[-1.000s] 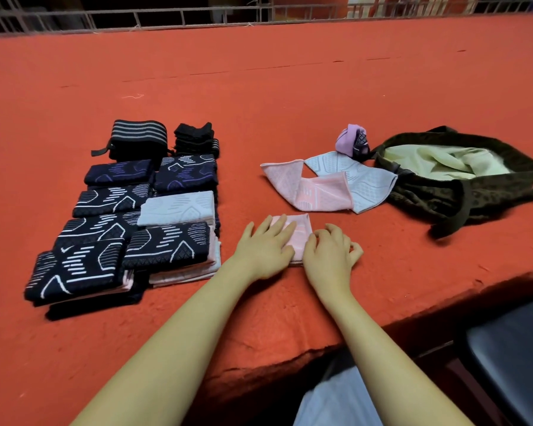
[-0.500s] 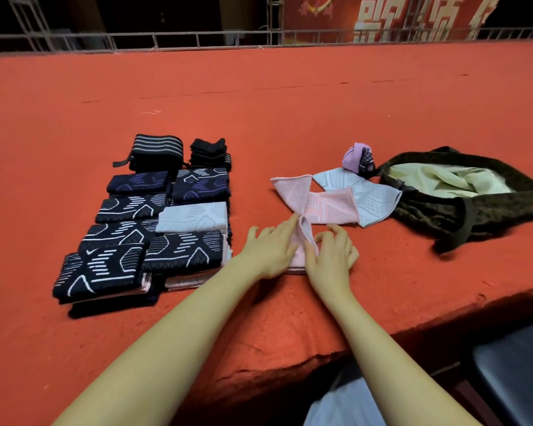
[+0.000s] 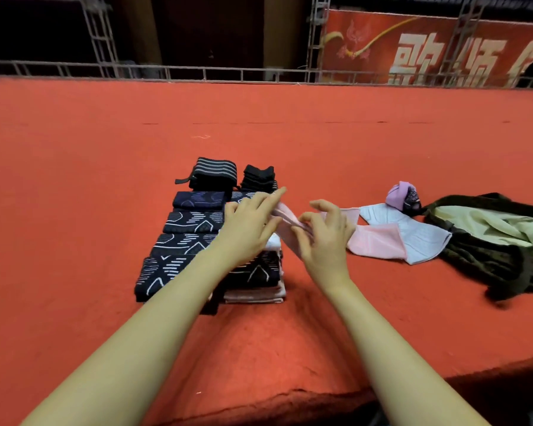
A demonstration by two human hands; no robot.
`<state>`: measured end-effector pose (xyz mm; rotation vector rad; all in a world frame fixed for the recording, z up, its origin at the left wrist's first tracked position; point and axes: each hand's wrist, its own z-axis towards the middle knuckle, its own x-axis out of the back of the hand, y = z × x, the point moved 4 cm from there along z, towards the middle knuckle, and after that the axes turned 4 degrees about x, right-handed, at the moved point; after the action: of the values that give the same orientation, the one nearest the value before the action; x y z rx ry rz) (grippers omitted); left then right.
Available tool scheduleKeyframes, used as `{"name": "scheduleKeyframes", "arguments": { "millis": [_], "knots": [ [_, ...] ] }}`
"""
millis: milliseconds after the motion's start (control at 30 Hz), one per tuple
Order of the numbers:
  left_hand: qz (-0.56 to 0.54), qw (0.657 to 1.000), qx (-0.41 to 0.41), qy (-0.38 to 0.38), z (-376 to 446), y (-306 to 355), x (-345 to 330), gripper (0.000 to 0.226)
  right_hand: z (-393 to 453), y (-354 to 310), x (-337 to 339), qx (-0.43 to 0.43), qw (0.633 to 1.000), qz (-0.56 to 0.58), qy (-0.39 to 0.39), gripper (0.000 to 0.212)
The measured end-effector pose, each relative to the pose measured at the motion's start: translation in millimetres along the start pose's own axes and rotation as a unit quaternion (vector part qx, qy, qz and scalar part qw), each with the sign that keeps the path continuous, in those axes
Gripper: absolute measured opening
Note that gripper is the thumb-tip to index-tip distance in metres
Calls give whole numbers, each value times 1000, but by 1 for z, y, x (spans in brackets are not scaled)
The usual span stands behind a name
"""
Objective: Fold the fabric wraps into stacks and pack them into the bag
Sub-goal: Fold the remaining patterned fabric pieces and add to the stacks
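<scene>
We see the red table [image 3: 290,118] evenly and brightly lit from above; beyond its far edge the background falls dark. Soft shadows lie under the forearms near the table's front edge. The left hand [image 3: 246,229] and right hand [image 3: 323,241] show slight motion blur. Wide-angle distortion bows the far railing [image 3: 197,70].

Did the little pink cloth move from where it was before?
Yes. Both hands lifted the folded pink wrap leftward, over the folded stacks, away from the bag.
</scene>
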<state>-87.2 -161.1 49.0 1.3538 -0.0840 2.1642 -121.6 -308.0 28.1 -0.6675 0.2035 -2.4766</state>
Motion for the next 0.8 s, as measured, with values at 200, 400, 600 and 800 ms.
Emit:
{"name": "scheduleKeyframes", "arguments": {
  "millis": [200, 400, 600, 800],
  "knots": [
    [-20, 995, -7, 100, -26, -63, 32, 31, 21, -50, -42, 124, 992, -20, 3, 16],
    [-13, 988, -28, 153, -53, -123, 50, 5, 29, -87, -94, 179, 983, 1, -48, 18],
    [57, 980, -73, 173, -63, -164, 48, 8, 27, -89, -130, 187, 972, -43, -136, 20],
    [77, 993, -54, 75, -71, -187, 35, 18, 19, -95, -152, 229, 942, -55, -237, 18]
  ]
}}
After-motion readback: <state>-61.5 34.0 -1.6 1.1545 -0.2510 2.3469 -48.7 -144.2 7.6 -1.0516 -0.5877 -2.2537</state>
